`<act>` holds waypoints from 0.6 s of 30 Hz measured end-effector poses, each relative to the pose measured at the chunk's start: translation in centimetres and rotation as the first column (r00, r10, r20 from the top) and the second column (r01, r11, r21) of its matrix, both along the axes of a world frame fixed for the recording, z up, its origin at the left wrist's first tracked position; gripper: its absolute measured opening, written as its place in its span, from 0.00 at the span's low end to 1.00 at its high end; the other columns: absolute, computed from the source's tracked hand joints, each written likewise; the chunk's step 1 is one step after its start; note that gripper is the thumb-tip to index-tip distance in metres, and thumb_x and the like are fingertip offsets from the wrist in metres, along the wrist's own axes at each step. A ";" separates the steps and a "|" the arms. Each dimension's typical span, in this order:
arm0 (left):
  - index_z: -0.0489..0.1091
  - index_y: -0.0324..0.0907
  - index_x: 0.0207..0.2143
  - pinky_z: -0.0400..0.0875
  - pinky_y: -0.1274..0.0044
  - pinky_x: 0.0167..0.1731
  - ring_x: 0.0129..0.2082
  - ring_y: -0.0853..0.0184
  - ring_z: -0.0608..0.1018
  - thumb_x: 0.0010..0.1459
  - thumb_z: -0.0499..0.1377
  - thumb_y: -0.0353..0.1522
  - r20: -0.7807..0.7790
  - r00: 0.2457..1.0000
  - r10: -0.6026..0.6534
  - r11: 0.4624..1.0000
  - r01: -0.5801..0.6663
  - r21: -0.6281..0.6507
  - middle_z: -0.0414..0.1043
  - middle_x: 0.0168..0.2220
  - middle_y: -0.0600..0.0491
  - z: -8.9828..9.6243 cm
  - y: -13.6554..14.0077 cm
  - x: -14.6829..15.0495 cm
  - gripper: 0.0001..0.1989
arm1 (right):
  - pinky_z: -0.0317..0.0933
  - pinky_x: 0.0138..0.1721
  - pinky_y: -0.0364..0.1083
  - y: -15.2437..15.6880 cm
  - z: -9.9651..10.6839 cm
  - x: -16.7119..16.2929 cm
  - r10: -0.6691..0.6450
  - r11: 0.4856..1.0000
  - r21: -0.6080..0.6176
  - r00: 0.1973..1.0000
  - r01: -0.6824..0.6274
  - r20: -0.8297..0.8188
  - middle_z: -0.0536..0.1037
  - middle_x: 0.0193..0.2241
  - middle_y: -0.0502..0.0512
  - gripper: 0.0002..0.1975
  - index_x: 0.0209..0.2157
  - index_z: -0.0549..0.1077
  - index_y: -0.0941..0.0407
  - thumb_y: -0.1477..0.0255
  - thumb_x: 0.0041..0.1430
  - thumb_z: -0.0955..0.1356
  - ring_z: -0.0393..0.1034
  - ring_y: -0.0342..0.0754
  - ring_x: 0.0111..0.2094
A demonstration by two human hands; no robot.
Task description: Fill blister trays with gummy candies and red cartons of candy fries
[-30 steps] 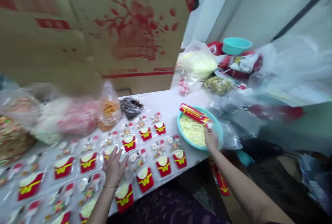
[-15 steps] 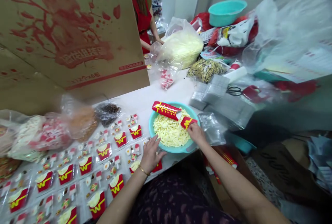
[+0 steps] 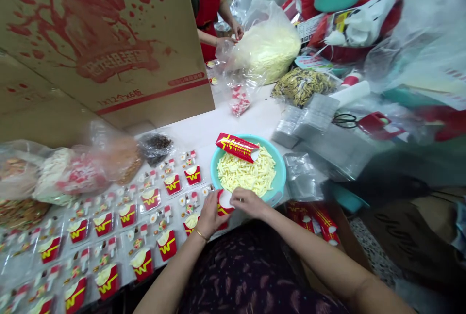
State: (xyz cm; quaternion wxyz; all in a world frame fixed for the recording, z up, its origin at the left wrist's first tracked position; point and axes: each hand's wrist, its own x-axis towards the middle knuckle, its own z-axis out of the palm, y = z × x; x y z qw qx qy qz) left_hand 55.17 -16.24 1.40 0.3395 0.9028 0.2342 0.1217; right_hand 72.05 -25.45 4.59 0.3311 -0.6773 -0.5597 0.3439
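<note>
Both hands meet at the table's (image 3: 189, 127) near edge, just in front of the turquoise basin (image 3: 279, 161). Left forearm rises from the bottom edge, angled up and right; left hand (image 3: 210, 218) back up, fingers wrapped on the left side of a small red carton (image 3: 226, 199), gripping it. Right forearm slants in from lower right, elbow bent, wrist near the table edge; right hand (image 3: 251, 202) has curled fingers pinching the carton's right side by its white mouth. Thumb placement there hidden. Carton tilted, mouth toward right hand, between both hands, near the basin's near rim. Basin holds pale sticks (image 3: 247, 175), nested red cartons (image 3: 237, 147) lying across its far left part. Filled clear packs (image 3: 167, 245) in rows toward the table's left end. Grey plastic sleeves (image 3: 304, 175) right of basin.
</note>
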 end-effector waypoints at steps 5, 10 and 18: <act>0.50 0.39 0.53 0.57 0.61 0.51 0.52 0.55 0.62 0.42 0.61 0.41 -0.014 0.933 0.361 0.933 -0.361 -0.001 0.58 0.50 0.42 0.1 1.1 -2.6 0.38 | 0.53 0.46 0.51 7.0 -3.0 1.5 -0.315 0.918 -0.151 0.904 0.368 0.289 0.69 0.43 0.64 0.20 0.45 0.65 0.62 0.65 0.53 0.63 0.60 0.53 0.45; 0.49 0.39 0.54 0.58 0.63 0.51 0.52 0.56 0.63 0.40 0.62 0.41 -0.005 0.899 0.438 0.898 -0.438 -0.039 0.58 0.50 0.43 1.0 1.2 -3.6 0.40 | 0.52 0.46 0.53 11.6 -5.4 0.3 -0.237 0.864 -0.306 0.859 0.400 0.454 0.66 0.46 0.65 0.19 0.46 0.64 0.60 0.72 0.51 0.62 0.56 0.56 0.49; 0.51 0.40 0.54 0.59 0.64 0.50 0.50 0.57 0.65 0.40 0.62 0.41 0.007 0.911 0.412 0.905 -0.409 -0.114 0.60 0.49 0.44 1.0 1.9 -3.0 0.39 | 0.59 0.36 0.43 4.5 -6.5 5.1 -0.271 0.941 -0.221 0.961 0.255 -0.047 0.73 0.31 0.52 0.10 0.33 0.70 0.59 0.74 0.48 0.62 0.67 0.46 0.34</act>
